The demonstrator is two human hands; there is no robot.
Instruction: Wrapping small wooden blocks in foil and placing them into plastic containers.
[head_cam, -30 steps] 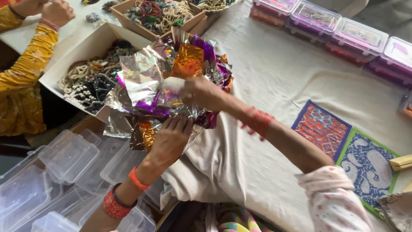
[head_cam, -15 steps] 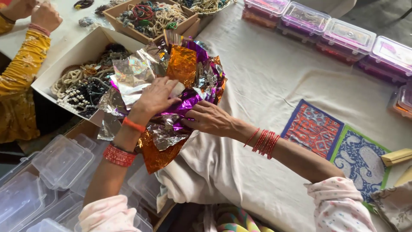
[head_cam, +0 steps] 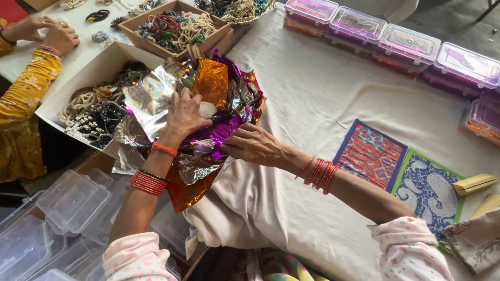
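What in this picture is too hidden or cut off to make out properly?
- Head view: whatever lies under the foil sheets; the crumpled foil and both hands cover it.
- Left hand: its fingertips rest on a small white piece, too covered to identify.
- Right hand: fingertips tucked into purple foil.
- Lidded plastic boxes: contents blurred by the lids.
- The other person: cut off by the left edge.

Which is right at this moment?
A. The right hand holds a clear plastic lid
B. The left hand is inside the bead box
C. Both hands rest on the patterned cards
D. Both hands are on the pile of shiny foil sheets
D: the left hand and the right hand both press on the foil sheets at the table's edge.
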